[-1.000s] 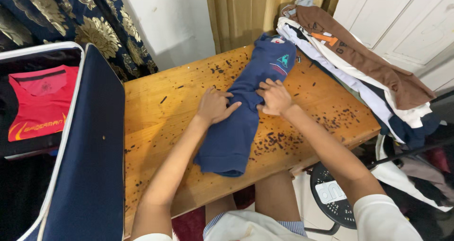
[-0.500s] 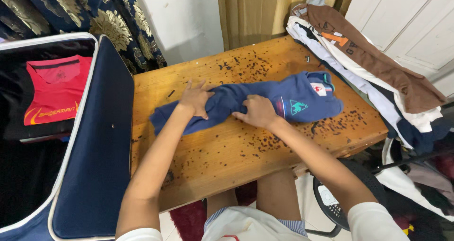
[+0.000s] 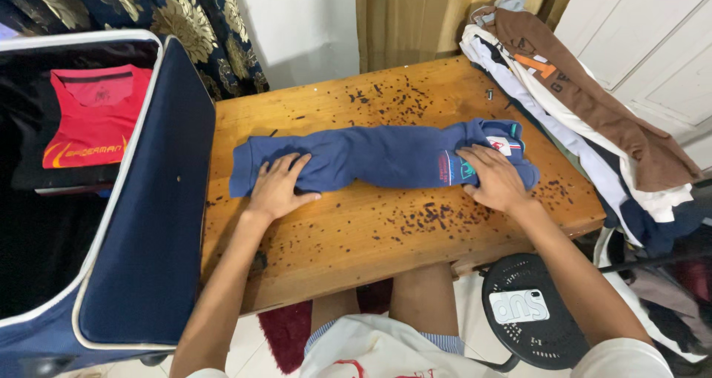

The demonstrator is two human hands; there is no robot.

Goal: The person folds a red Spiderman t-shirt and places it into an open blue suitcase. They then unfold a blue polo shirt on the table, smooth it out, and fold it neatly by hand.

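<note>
The fingers of the left hand lie spread and flat, pressing down on the left end of a folded navy garment, with no grip closed around the cloth. The right hand rests the same way on the garment's right end, fingers fanned and palm down over the small coloured emblems and the turned collar, holding nothing but pinning the fabric to the wood. The navy garment is laid out as a long narrow band across the middle of the desk, running from near the left edge almost to the right edge, slightly nearer the far side than the near side. The desk's wooden top is speckled all over with small dark marks. Over its far right corner and right edge hangs a pile of clothes, brown on top with white and dark layers under it, just beside the garment's collar end. Against the desk's left edge stands the raised dark blue lid of an open suitcase, and inside the case lies a folded red shirt. Below the desk's near right corner sits a round black stool, next to the person's bare knees.
</note>
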